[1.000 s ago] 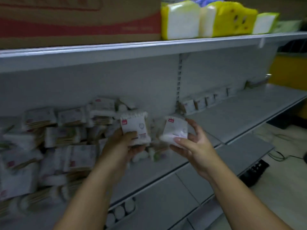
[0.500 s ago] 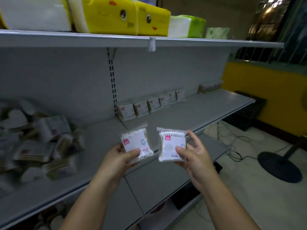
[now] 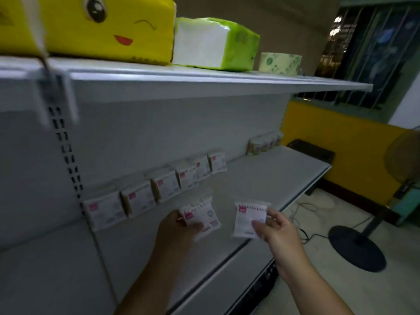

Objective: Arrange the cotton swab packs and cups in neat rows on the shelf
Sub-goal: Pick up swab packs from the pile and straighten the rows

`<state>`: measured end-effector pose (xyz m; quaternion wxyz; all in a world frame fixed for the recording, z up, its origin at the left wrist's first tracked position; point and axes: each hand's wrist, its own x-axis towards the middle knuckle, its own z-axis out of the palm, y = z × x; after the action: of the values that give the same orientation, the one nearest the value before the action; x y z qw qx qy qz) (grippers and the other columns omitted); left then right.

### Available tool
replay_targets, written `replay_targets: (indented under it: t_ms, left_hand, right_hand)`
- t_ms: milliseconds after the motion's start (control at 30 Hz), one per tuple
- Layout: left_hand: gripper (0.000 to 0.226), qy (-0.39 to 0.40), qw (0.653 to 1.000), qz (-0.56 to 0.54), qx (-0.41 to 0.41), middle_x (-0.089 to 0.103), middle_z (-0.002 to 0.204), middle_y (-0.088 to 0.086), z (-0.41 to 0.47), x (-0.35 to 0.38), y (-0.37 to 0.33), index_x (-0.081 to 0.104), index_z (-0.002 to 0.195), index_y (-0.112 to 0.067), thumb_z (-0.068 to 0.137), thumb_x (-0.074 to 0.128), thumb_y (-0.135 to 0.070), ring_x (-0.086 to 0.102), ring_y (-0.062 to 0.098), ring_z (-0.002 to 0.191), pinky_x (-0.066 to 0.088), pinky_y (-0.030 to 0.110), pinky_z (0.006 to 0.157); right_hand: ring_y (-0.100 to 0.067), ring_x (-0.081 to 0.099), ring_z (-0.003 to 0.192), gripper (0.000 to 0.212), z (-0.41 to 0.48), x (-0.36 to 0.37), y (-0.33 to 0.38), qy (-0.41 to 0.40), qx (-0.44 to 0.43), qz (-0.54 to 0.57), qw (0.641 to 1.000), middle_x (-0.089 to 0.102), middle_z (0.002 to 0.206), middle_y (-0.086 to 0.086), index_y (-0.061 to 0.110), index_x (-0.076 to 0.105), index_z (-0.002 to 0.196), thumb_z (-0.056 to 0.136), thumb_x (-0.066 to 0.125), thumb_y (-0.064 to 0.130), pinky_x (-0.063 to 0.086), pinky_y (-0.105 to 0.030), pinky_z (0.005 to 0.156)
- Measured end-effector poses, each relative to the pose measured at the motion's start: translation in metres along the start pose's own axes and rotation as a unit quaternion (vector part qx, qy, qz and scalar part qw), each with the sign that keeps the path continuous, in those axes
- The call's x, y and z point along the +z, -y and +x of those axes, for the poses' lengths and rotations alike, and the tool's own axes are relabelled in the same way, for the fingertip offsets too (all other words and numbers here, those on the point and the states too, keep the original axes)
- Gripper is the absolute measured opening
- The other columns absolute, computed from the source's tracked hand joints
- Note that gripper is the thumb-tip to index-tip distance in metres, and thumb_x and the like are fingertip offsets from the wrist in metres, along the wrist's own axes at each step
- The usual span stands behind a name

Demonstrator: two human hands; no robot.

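My left hand [image 3: 177, 233] pinches a white cotton swab pack [image 3: 201, 215] with a pink label. My right hand [image 3: 276, 230] pinches a second such pack [image 3: 247, 218]. Both packs hang above the grey middle shelf [image 3: 261, 185], just in front of a row of several swab packs [image 3: 159, 189] standing upright against the back panel. At the far right end of that shelf stand several small cups [image 3: 264, 143] in a row.
The top shelf [image 3: 204, 78] carries a yellow tissue pack [image 3: 91, 28] with a cartoon face, a green tissue pack [image 3: 216, 44] and a paper roll [image 3: 280, 63]. A standing fan [image 3: 356, 244] and cables sit on the floor at right, before a yellow wall [image 3: 336, 146].
The view has swung right, away from the loose pile of packs on the left. Both hands have carried their packs up to the standing row on the right shelf section.
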<state>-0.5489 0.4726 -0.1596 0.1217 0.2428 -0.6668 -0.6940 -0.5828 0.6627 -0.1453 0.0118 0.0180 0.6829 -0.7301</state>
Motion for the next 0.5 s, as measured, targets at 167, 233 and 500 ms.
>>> replay_targets:
  t_ms: [167, 233, 500]
  left_hand:
    - [0.019, -0.052, 0.994, 0.088, 0.034, 0.066, 0.083, -0.001, 0.046, 0.04, 0.002, 0.06, 0.08, -0.022, 0.076, 0.073, -0.009, 0.063, 0.017, 0.074, 0.054, 0.032, 0.068]
    - [0.015, -0.07, 0.991, 0.107, 0.049, 0.066, 0.087, 0.001, 0.062, 0.055, 0.003, 0.06, 0.084, -0.02, 0.077, 0.071, -0.012, 0.063, 0.02, 0.079, 0.054, 0.036, 0.075]
    - [0.014, -0.198, 0.959, 0.174, 0.105, 0.067, 0.088, 0.002, 0.126, 0.115, 0.003, 0.067, 0.094, -0.013, 0.08, 0.07, -0.011, 0.062, 0.019, 0.083, 0.051, 0.031, 0.077]
  right_hand:
    - [-0.007, 0.065, 0.073, 0.03, 0.062, 0.0, -0.014, -0.038, -0.032, -0.026, 0.998, 0.067, 0.084, 0.007, 0.026, 0.058, 0.086, 0.084, 0.063, -0.003, 0.05, -0.02, 0.061]
    - [-0.006, 0.06, 0.08, 0.024, 0.093, 0.004, -0.02, -0.03, -0.051, -0.076, 0.995, 0.063, 0.087, 0.01, 0.026, 0.058, 0.089, 0.085, 0.065, 0.003, 0.046, -0.021, 0.065]
    - [-0.007, 0.056, 0.079, 0.018, 0.224, 0.014, -0.03, 0.1, -0.138, -0.218, 0.961, 0.058, 0.084, 0.015, 0.019, 0.055, 0.096, 0.084, 0.064, 0.009, 0.039, -0.009, 0.062]
